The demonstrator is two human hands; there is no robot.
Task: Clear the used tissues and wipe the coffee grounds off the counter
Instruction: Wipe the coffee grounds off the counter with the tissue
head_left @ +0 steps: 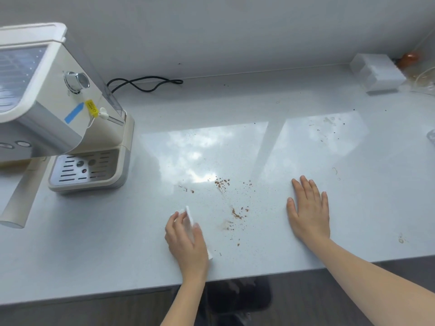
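Observation:
Brown coffee grounds (235, 214) lie scattered over the middle of the pale counter (117, 243), with another small heap (222, 183) farther back. My left hand (186, 241) rests on the counter just left of the grounds, fingers closed over a folded white tissue (189, 215) that sticks out above and below the hand. To the right of the grounds my right hand (308, 208) lies flat, palm down, fingers apart, holding nothing.
A cream espresso machine (58, 109) with a drip tray (87, 169) stands at the left, its black cord (146, 83) looped along the wall. A white box (379, 71) sits at the back right. More specks and stains (329, 123) mark the far right. The counter edge runs close to me.

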